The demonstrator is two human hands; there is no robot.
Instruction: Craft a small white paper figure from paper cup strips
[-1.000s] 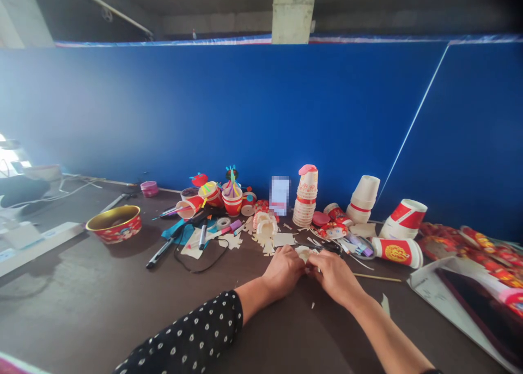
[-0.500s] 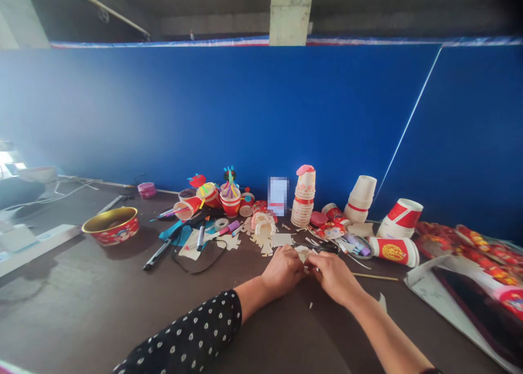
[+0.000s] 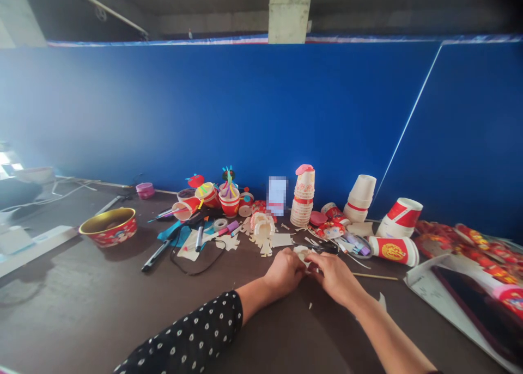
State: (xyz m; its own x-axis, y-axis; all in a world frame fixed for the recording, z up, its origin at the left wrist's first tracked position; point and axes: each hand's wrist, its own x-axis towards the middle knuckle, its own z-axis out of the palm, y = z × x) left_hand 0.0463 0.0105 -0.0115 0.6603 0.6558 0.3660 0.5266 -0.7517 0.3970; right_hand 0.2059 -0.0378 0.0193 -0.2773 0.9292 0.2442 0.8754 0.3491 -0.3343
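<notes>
**Left hand (image 3: 284, 272) and right hand (image 3: 335, 279) pinching one white paper piece (image 3: 303, 256) on a dark tabletop (image 3: 81, 314)**

We are holding both hands closed and close together, fingers curled in, with the white paper piece showing just above them and mostly hidden by our fingers. A polka-dot sleeve (image 3: 192, 330) is covering our left forearm, and our right forearm is bare. Just beyond the piece, we are seeing one pair of black-handled scissors (image 3: 322, 248) lying flat, nearly touching it. A few small paper scraps (image 3: 310, 305) are lying near our wrists.

Farther out, we are facing one fringed paper-cup shape (image 3: 262, 230), standing among cut paper bits. To its right, one tall stack of paper cups (image 3: 303, 200) is rising, and one red-and-white cup (image 3: 394, 251) is lying on its side. One thin wooden stick (image 3: 375, 276) is lying just right of our right hand.

To the left, we are passing two dark markers (image 3: 199, 239), one roll of clear tape (image 3: 220, 223) and one gold-lined red bowl (image 3: 108, 227). Nothing is standing between our hands and the scissors. One blue wall (image 3: 204, 107) is closing off the far side.
</notes>
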